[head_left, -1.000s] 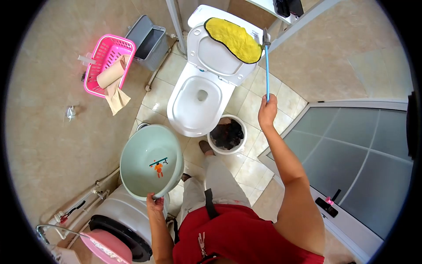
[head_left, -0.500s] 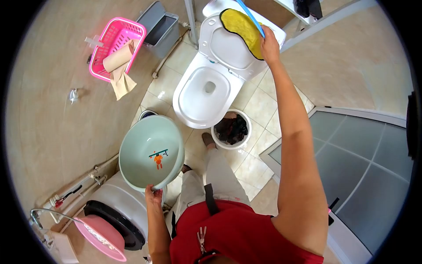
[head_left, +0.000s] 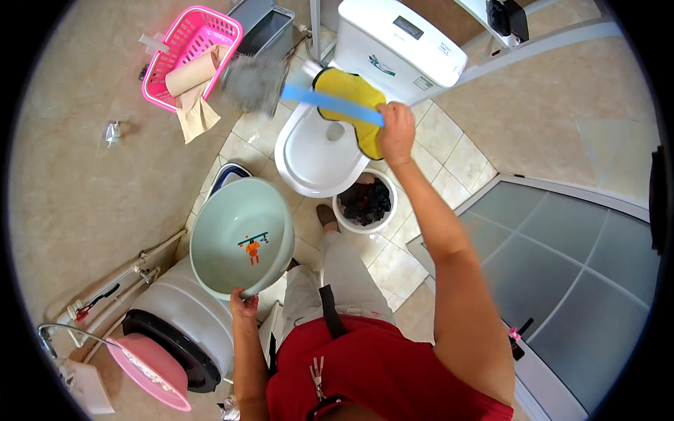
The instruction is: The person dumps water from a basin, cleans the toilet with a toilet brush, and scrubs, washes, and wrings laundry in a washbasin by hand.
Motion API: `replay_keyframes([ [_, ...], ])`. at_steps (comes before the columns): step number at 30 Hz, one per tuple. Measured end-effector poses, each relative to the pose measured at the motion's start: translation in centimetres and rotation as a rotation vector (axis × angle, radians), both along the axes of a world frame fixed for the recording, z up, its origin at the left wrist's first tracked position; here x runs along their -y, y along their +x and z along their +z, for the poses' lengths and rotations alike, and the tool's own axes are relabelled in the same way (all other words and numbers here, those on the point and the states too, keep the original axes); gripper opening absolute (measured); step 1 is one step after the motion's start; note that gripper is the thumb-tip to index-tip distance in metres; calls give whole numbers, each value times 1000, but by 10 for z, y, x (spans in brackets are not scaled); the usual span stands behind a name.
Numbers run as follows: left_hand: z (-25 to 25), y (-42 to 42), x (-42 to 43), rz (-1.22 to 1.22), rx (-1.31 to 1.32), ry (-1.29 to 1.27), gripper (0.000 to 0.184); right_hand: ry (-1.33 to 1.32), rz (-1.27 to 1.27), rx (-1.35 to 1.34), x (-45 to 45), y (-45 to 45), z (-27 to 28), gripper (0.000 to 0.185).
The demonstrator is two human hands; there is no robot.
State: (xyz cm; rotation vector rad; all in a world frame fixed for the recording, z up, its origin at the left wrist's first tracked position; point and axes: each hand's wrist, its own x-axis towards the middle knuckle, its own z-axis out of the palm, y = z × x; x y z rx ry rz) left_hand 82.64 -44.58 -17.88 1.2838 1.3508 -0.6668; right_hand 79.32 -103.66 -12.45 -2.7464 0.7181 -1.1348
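Observation:
My right hand (head_left: pixel 397 133) is closed around a blue handle (head_left: pixel 333 105), whose grey bristled brush head (head_left: pixel 257 83) is smeared by motion beside the pink basket. A yellow cloth with a black edge (head_left: pixel 349 91) hangs behind the handle, over the back of the toilet; whether my hand also grips it, I cannot tell. The toilet bowl (head_left: pixel 316 165) lies open below. At the lower left my left hand (head_left: pixel 243 300) grips the rim of a pale green basin (head_left: pixel 225 263), tilted, with an orange figure printed inside.
The pink basket (head_left: pixel 210 28) holds a brown paper roll. Behind it stands a grey bin (head_left: pixel 275 38). A white bucket (head_left: pixel 390 216) with dark contents is right of the toilet. A pink basin (head_left: pixel 144 375) sits lower left. A glass-panelled door (head_left: pixel 554 242) is at right.
My right hand has moved down and left, swinging the brush toward the pink basket. The yellow cloth has shifted lower with the toilet lid, uncovering the tank. The left hand still grips the basin.

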Motion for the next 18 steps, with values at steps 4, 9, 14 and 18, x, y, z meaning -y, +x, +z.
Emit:
replay_keyframes([
  [4, 10, 0, 10, -5, 12, -34, 29, 30, 25, 35, -46, -1, -25, 21],
  [9, 16, -3, 44, -18, 104, -113, 28, 53, 79, 43, -80, -3, -42, 24],
  [14, 24, 9, 94, -143, 106, -133, 25, 192, 99, 2, -105, -4, -55, 23],
  [18, 28, 11, 100, -266, 163, -101, 21, 347, 110, -41, -117, -5, -56, 21],
])
